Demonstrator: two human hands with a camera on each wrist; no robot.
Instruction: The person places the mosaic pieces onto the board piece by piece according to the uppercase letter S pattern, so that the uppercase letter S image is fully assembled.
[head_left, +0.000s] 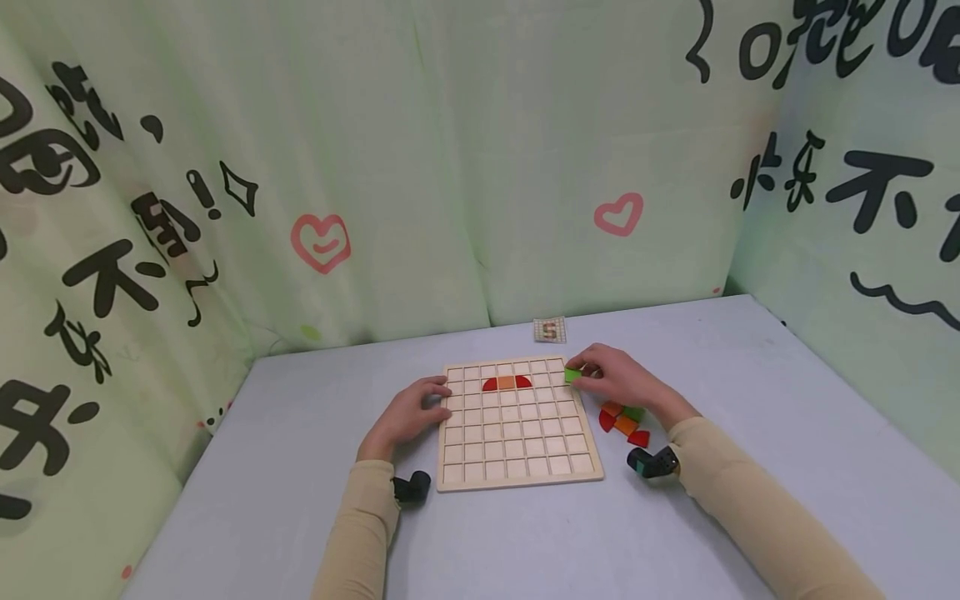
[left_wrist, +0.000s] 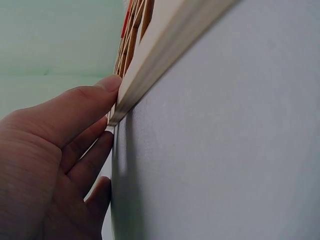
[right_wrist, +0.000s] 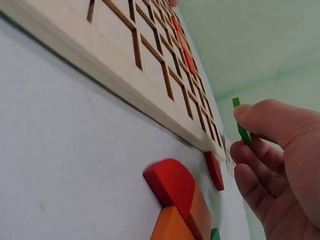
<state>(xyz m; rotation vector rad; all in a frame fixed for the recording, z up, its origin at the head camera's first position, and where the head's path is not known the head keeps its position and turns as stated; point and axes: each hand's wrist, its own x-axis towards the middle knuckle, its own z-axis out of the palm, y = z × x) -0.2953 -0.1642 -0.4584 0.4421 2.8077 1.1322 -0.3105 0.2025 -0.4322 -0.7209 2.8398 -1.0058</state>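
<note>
A wooden grid board (head_left: pixel 517 482) lies flat on the table, with an orange square tile (head_left: pixel 506 382) between two red rounded tiles (head_left: pixel 523 382) in its upper part. At the board's left edge, my left hand (head_left: pixel 406 417) touches the frame; its thumb (left_wrist: pixel 102 92) is on the rim, with the other fingers spread fairly straight beside it. My right hand (head_left: pixel 617 374) pinches a green tile (right_wrist: pixel 243 122) between thumb and fingers, held above the board's upper right corner. Part of that tile is hidden by the fingers.
Right of the board lies a small pile of loose red, orange and green tiles (head_left: pixel 626 424). A small patterned card (head_left: pixel 550 330) is on the table behind the board. Curtains (head_left: pixel 480 167) with printed writing hang along the table's back and sides.
</note>
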